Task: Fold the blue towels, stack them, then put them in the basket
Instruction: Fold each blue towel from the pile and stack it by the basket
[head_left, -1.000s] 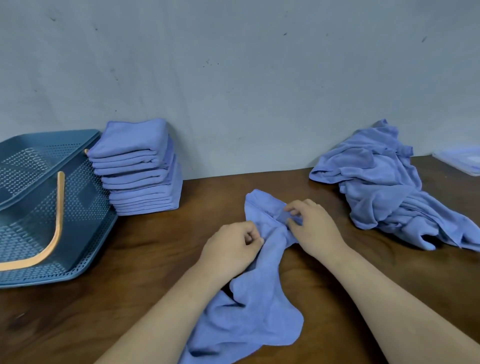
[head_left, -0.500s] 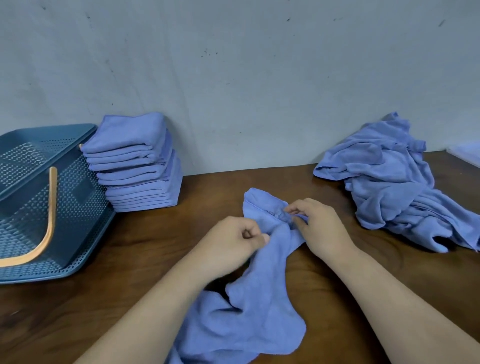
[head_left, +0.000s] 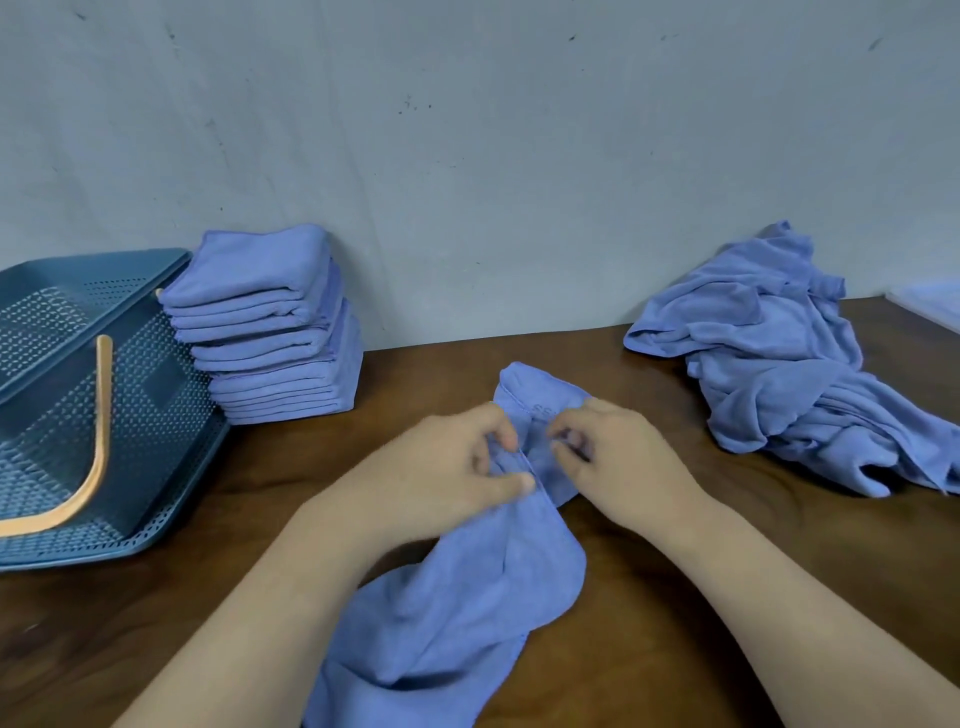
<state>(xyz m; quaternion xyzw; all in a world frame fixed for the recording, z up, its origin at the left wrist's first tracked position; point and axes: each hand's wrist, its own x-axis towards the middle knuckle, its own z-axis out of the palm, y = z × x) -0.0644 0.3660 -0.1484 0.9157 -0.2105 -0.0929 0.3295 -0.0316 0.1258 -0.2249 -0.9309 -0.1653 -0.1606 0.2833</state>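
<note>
Closer together than a second before: left hand (head_left: 447, 467) and right hand (head_left: 618, 457), both pinching one hem of the blue towel (head_left: 467, 597), likely seeking corners.
Desk (head_left: 260, 493): carried everything.
Basket (head_left: 156, 415): far left of hands.
Unfolded pile (head_left: 779, 374): right, awaiting folding.
Folded stack (head_left: 275, 332): left, touching basket, staged for loading.

The single camera sat on the person's head, looking forward and down across the table (head_left: 291, 467) toward the wall (head_left: 467, 156). It was near: the left hand (head_left: 441, 467) and right hand (head_left: 618, 457) met on a towel (head_left: 467, 597) mid-frame. Its wide lens reached the basket (head_left: 156, 395) at the left edge and the loose towels (head_left: 779, 364) at the right.
</note>
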